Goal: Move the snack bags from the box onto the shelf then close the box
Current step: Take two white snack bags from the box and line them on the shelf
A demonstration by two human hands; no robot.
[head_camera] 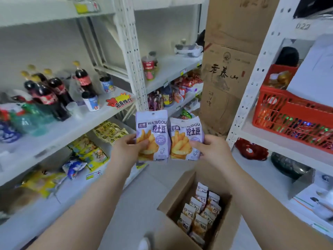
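Purple and glossy, two plastic snack bags printed with golden fries stand upright side by side in the air, edges touching, above the box and just right of the shelving. Our left hand [128, 147] pinches the first bag [153, 130] at its lower left edge, thumb across the front. Our right hand [212, 148] grasps the second bag [186, 136] the same way at its lower right edge. Near us, the brown cardboard box [180, 192] sits on the pale floor with its flaps open, and two rows of remaining bags [200, 210] stand packed inside. On the left, the white metal shelving [54, 139] carries dark cola bottles [52, 94] on an upper tier and yellow snack packs [108, 131] lower down. We cannot tell whether any matching bags already lie there, as much of it is blurred. We judge the task far from finished: this pair is not yet placed, the box's contents must follow, and the flaps are to be folded shut last.
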